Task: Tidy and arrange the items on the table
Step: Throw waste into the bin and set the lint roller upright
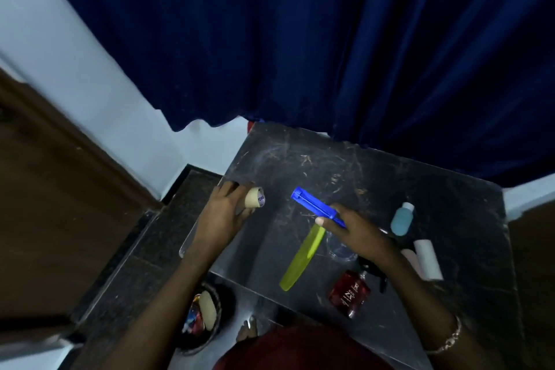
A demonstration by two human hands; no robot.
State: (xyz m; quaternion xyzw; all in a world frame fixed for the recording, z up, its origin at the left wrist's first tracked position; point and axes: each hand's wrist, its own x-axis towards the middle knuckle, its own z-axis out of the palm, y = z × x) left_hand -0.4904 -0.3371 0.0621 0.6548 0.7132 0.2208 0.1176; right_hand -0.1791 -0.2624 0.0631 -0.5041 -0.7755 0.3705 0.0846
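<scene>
A person stands at a dark table (420,189) with a scratched top. The left hand (223,213) is at the table's 9 o'clock edge, and its fingers are wrapped tight around a small tan tube (254,197). The tube's open end points toward the middle of the table. The right hand (356,230) is near the middle, and it pinches one end of a blue comb (315,206). The other end of the comb sticks up and away toward 11 o'clock. A yellow-green comb (301,258) lies flat on the table, just under the right hand, toward 6 o'clock. A red bottle (350,293) lies on its side at 5 o'clock. A light blue bottle (402,218) is at 3 o'clock, and a white tube (428,260) lies just below it. On the floor, by the table's 7 o'clock corner, sits a dark bin (219,327) with things in it. A dark blue curtain (300,39) hangs behind the table at 12 o'clock.
</scene>
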